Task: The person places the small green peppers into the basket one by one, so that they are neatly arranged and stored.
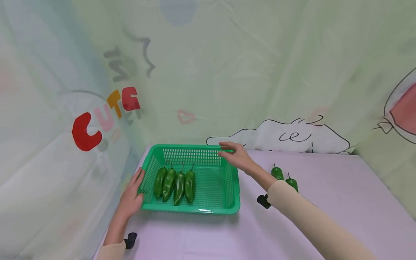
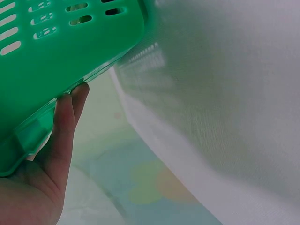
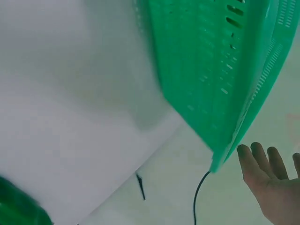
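Note:
A green plastic basket (image 1: 208, 210) with slotted walls holds several long green peppers (image 1: 179, 184), side by side in its left half with their stems toward the back. My left hand (image 1: 130, 198) lies against the basket's left rim, fingers nearly straight along it. In the left wrist view, those fingertips (image 2: 80, 91) touch the rim's edge. Over the back right corner is my right hand (image 1: 238, 158), its fingers loosely extended and nothing held. The right wrist view shows this hand (image 3: 274, 187) just beyond the basket's corner (image 3: 216, 161).
Two more green peppers (image 1: 277, 172) lie on the pale table (image 1: 338, 187) to the right, partly covered by the right forearm. A printed cloth (image 1: 208, 83) hangs behind the table and along its left side. A thin black cord (image 3: 195, 199) shows near the basket's corner.

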Tool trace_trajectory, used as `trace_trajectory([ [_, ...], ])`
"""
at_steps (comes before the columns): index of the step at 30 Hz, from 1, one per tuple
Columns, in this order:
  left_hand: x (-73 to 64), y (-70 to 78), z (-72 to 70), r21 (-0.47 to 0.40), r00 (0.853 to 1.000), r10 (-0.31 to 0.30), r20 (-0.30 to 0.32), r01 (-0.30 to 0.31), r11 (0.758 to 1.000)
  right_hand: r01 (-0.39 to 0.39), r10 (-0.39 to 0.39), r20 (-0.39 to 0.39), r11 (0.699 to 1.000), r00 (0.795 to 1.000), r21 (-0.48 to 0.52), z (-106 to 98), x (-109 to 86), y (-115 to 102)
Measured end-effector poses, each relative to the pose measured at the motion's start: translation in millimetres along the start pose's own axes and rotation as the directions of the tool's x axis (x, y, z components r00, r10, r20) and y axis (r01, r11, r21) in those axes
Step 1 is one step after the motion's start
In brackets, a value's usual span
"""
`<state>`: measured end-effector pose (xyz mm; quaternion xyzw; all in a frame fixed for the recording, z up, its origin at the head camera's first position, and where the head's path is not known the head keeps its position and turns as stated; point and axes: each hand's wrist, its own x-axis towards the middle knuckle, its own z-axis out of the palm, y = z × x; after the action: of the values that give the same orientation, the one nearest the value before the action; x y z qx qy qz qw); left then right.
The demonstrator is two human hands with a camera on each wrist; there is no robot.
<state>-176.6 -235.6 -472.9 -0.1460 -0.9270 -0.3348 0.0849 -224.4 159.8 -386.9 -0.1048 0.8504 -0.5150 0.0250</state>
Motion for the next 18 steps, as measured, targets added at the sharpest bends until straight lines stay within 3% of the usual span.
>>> trace_trajectory([
  [12,-1.4,1.5,-0.8,-0.004,1.0,-0.017,-0.005,0.017,1.0,-0.066,0.055,-0.106,0.993,0.993,-0.096,-50.5,-38.2,54.6],
  [18,-2.3,2.8,-1.5,0.0,1.0,-0.009,-0.019,0.009,1.0,-0.122,0.089,-0.166,0.972,0.982,-0.2,-71.6,-58.3,71.9],
])
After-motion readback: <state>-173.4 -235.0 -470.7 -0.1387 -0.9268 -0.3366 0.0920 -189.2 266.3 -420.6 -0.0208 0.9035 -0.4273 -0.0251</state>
